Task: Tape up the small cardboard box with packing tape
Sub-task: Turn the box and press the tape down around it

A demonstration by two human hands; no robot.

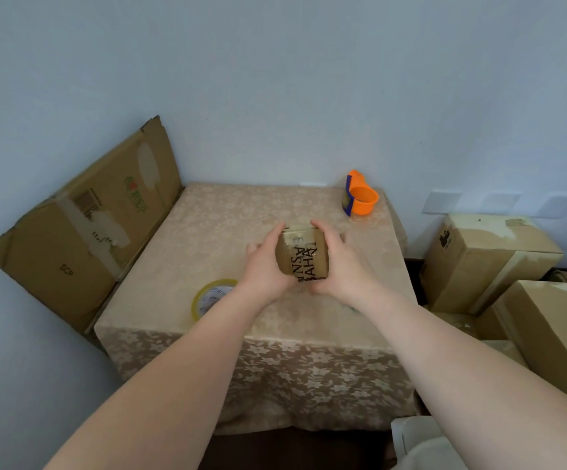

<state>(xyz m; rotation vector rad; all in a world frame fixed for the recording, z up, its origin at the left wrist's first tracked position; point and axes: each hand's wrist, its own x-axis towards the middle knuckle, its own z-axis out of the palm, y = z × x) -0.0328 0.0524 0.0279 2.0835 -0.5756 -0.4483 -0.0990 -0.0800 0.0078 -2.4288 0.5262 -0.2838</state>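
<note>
A small brown cardboard box [303, 255] with black lettering sits at the middle of the table, held between both hands. My left hand [264, 266] grips its left side and my right hand [339, 266] grips its right side. Strips of clear tape show on its top face. A roll of clear packing tape [209, 297] with a yellow rim lies flat on the table, left of the box and partly hidden by my left forearm.
The table [228, 212] wears a beige floral cloth. An orange tape dispenser [359, 197] stands at the far right corner. A flattened carton [82, 225] leans against the wall on the left. Several closed cartons [489, 259] are stacked on the right.
</note>
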